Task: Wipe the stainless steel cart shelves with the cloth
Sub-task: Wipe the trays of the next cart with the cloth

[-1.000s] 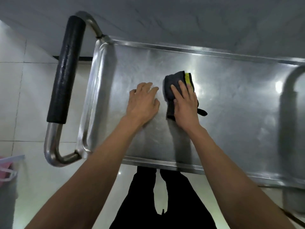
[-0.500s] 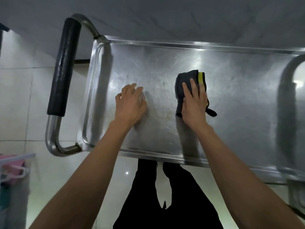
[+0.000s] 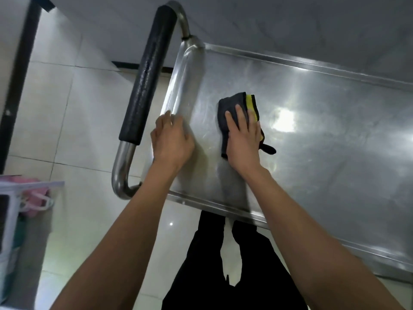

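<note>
Both hands are lying on the top shelf of the stainless steel cart (image 3: 312, 135): the right hand (image 3: 242, 139) is pressing flat, with straight fingers, on the folded dark grey cloth with a yellow stripe (image 3: 240, 110), near the left end of the shelf, and the left hand (image 3: 171, 139) is resting relaxed by the raised rim, holding nothing. One risk, in my judgement, is that the cloth is slipping out from under the flat palm, because nothing is gripping it. Another is that the cart is rolling away under the push, since the black foam-covered handle (image 3: 148, 74) is not being held.
</note>
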`<control>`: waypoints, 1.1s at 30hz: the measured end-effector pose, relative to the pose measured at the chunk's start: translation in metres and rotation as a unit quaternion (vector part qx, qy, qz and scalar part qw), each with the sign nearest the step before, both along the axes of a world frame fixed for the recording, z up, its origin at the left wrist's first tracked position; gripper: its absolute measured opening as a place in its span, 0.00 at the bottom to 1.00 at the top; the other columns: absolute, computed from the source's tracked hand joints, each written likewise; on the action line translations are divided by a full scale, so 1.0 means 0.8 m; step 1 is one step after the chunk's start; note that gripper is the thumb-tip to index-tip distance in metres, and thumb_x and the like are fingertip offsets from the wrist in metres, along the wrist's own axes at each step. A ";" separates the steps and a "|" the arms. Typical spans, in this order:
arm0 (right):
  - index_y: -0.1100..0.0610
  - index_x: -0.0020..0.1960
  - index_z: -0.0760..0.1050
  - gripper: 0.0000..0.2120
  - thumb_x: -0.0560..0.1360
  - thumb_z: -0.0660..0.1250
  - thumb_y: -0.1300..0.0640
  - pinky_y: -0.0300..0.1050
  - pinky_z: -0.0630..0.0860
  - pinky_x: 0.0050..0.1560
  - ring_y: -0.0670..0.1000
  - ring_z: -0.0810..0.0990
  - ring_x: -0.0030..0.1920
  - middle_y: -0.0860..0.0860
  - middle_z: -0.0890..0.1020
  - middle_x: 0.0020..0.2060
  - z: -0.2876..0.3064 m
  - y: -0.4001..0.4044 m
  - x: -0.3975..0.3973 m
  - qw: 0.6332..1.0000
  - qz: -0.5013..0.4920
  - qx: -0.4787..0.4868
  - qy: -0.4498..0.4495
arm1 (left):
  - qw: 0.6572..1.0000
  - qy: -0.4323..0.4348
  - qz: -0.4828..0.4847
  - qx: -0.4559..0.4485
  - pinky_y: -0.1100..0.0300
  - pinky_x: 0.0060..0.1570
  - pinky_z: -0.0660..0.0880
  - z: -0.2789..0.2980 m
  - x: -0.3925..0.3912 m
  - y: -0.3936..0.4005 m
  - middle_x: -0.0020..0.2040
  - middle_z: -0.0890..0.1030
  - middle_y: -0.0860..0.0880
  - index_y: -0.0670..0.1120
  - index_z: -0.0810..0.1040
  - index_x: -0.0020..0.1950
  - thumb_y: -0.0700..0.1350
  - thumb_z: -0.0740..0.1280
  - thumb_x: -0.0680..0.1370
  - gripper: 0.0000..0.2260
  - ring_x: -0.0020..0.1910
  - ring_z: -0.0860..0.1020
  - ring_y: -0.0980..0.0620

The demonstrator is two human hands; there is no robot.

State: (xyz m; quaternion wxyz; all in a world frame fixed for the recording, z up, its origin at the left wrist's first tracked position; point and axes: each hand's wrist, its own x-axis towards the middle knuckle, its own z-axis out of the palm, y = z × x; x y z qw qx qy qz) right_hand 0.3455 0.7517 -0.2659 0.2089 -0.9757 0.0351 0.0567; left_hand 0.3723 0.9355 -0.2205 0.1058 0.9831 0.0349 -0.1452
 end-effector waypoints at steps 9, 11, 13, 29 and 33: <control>0.50 0.80 0.56 0.35 0.76 0.62 0.66 0.63 0.46 0.78 0.57 0.43 0.80 0.52 0.51 0.80 0.004 0.094 0.047 0.997 0.069 0.027 -0.005 | 0.989 -0.011 0.059 -0.132 0.47 0.54 0.77 0.008 0.009 0.039 0.55 0.74 0.47 0.45 0.73 0.52 0.36 0.64 0.67 0.15 0.57 0.73 0.46; 0.50 0.80 0.57 0.34 0.76 0.62 0.66 0.62 0.46 0.78 0.57 0.44 0.80 0.52 0.52 0.80 0.003 0.112 0.059 0.995 0.091 0.042 -0.003 | 0.986 -0.017 0.056 -0.156 0.47 0.50 0.78 0.006 0.013 0.049 0.52 0.75 0.49 0.46 0.73 0.49 0.38 0.62 0.68 0.11 0.54 0.75 0.46; 0.50 0.79 0.60 0.31 0.78 0.62 0.64 0.62 0.46 0.78 0.57 0.45 0.80 0.51 0.55 0.80 0.002 0.131 0.069 0.992 0.115 0.058 -0.006 | 0.979 -0.028 0.072 -0.187 0.48 0.48 0.79 0.004 0.017 0.056 0.50 0.77 0.50 0.46 0.75 0.48 0.41 0.61 0.70 0.08 0.51 0.76 0.47; 0.48 0.77 0.64 0.31 0.77 0.64 0.66 0.60 0.51 0.78 0.53 0.48 0.80 0.48 0.57 0.79 -0.007 0.067 0.011 0.992 0.100 0.075 -0.029 | 0.998 -0.013 -0.032 -0.057 0.39 0.72 0.64 0.001 0.008 0.040 0.75 0.67 0.44 0.48 0.71 0.71 0.48 0.60 0.80 0.19 0.76 0.62 0.42; 0.48 0.77 0.62 0.32 0.77 0.63 0.66 0.61 0.52 0.78 0.53 0.47 0.80 0.48 0.56 0.80 -0.007 -0.002 -0.027 0.996 0.055 0.062 -0.023 | 0.995 -0.003 -0.092 -0.044 0.39 0.72 0.63 -0.005 -0.006 -0.024 0.77 0.64 0.44 0.49 0.70 0.73 0.50 0.59 0.81 0.20 0.77 0.60 0.44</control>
